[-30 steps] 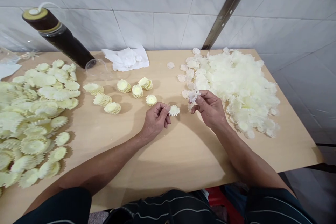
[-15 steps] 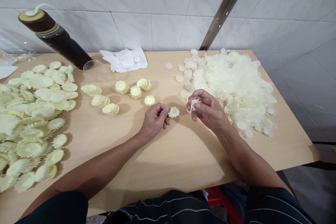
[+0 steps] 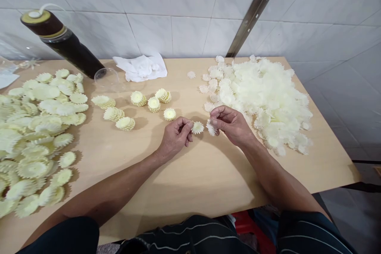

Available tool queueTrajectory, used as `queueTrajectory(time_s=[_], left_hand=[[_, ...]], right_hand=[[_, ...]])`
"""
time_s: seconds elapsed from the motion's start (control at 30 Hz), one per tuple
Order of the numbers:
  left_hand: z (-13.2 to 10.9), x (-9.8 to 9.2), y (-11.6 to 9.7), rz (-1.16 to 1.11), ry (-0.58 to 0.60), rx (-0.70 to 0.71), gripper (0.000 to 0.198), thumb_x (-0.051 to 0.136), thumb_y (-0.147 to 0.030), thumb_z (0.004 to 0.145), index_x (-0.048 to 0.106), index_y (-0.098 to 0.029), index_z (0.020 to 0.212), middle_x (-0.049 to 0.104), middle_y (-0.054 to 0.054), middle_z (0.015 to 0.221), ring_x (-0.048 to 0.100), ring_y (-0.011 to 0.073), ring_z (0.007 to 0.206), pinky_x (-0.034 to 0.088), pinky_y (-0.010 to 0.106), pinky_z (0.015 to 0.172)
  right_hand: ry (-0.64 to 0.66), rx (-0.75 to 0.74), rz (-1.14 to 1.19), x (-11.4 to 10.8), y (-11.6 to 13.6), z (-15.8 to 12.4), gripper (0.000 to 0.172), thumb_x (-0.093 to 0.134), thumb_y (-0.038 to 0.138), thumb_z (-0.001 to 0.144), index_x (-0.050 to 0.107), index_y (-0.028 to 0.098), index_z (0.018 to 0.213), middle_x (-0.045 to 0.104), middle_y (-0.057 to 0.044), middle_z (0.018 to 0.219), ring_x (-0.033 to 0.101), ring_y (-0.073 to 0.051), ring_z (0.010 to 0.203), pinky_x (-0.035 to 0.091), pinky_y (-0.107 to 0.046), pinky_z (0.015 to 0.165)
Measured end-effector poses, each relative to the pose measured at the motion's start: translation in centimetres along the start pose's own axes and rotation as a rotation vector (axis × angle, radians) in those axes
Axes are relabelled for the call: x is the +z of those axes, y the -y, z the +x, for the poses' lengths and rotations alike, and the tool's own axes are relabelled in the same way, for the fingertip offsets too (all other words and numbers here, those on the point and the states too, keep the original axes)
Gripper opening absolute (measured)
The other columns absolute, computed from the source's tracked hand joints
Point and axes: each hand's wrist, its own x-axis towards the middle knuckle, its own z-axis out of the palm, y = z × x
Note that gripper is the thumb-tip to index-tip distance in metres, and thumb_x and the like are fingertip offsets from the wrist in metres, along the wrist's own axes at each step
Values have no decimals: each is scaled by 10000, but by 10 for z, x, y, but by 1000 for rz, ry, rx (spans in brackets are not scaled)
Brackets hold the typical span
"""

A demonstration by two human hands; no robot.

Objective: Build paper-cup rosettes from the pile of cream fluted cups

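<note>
My left hand (image 3: pixel 177 137) is closed, pinching a pale yellow flower-shaped disc (image 3: pixel 197 127) by its left edge between thumb and fingertips. The disc has a toothed, petal-like rim and faces up. Just to its right, my right hand (image 3: pixel 230 125) pinches a whiter flower-shaped disc (image 3: pixel 211 127), which is tilted steeply. A small gap separates the two discs. Whether either is a single layer or several together I cannot tell. Beyond my left hand stand small stacks of yellow discs, the nearest being a short stack (image 3: pixel 170 114). A heap of loose whitish discs (image 3: pixel 262 87) lies beyond my right hand.
Many stacked yellow discs (image 3: pixel 38 127) cover the left of the wooden table (image 3: pixel 190 190). At the back are a dark bottle (image 3: pixel 74 49) with a tube, a clear plastic cup (image 3: pixel 107 79) and crumpled white paper (image 3: pixel 141 68). A metal upright (image 3: pixel 256 12) stands against the tiled wall.
My right hand has moved slightly left and down, bringing its disc close to the left one and turning it into fuller view. My left hand has hardly moved.
</note>
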Motion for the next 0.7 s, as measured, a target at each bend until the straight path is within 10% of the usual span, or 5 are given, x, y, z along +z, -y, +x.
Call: queueTrajectory(time_s=[0.57,0.7], left_hand=[[-2,-1,4,17,-13,21,362,670,-514,1018,635,-172,908,621,-34,582,536,75,429,450,180,422],[-8,2,1,46,84,75,313,690,-456,1011,699,-153,931,774,85,1011,595,51,501,539,206,497]], right_hand=[[-257,-283,-643,-3,-5,-7,171,755,312,950,703,240,1097,756,-56,1027,735,-204,898,631,-400,880],[-274,-281,-637,1,-7,-8,186,765,344,946,700,240,1086,763,-61,1008,751,-218,900,649,-410,873]])
